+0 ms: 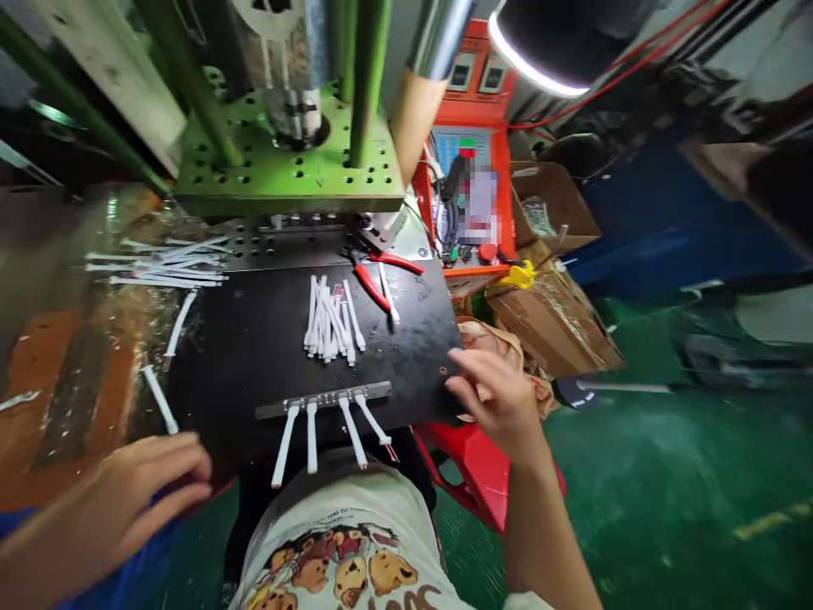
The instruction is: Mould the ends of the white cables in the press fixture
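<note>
My left hand is over the table's left front corner, fingers together, thumb apart, nothing in it. Just beyond its fingertips lies a short white cable. My right hand hovers off the right edge of the black tabletop, thumb and fingers apart and nothing visible between them. Between my hands, a flat metal strip lies near the front edge. Several white cable pieces have their ends on it and hang toward my lap. Behind the strip is a bunch of similar white cables.
A green press stands at the back. Red-handled pliers lie right of the bunch. More white cables are piled at the left. An orange control box and cardboard boxes stand at the right, a red stool below.
</note>
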`<state>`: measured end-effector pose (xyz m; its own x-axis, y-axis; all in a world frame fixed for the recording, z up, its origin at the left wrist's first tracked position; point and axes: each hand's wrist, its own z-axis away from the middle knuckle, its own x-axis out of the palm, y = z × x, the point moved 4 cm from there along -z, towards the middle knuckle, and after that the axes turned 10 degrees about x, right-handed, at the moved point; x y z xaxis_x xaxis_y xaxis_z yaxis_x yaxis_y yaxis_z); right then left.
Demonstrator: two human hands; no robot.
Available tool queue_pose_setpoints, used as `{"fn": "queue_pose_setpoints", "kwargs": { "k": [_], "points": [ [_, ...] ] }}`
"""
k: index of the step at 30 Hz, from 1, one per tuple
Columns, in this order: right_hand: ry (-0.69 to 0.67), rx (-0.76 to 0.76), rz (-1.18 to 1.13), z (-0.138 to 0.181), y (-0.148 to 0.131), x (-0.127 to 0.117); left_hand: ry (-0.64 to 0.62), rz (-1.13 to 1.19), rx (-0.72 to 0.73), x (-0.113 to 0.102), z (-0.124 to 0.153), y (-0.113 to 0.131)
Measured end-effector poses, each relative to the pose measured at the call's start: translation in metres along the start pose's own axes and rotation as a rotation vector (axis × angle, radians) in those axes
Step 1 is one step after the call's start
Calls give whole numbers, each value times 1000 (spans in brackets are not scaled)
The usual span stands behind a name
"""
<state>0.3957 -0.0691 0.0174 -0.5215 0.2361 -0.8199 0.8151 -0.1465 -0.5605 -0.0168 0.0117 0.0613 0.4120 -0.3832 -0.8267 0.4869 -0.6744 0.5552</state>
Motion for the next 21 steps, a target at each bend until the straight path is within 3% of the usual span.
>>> {"fn": "queue_pose_setpoints", "kwargs": {
  "k": [2,4,8,12,16,19,21],
  "points": [
    [-156,-276,-227,1,-55,18,2,-41,26,5,-12,5],
    [-175,-402,-383,3,-91,34,75,-36,112,16,-31,13],
    [-105,-476,-472,3,-115,56,239,137,307,47,-58,30],
    [-119,-354,-607,-6,-112,47,347,308,247,60,-64,34],
    [-148,-67,-545,-57,-100,45,445,429,-13,54,-90,21],
    [-288,32,-324,-106,-97,65,320,381,-206,49,-121,4],
    [-321,17,-118,-131,-97,78,206,244,-287,44,-132,-4]
  ]
}}
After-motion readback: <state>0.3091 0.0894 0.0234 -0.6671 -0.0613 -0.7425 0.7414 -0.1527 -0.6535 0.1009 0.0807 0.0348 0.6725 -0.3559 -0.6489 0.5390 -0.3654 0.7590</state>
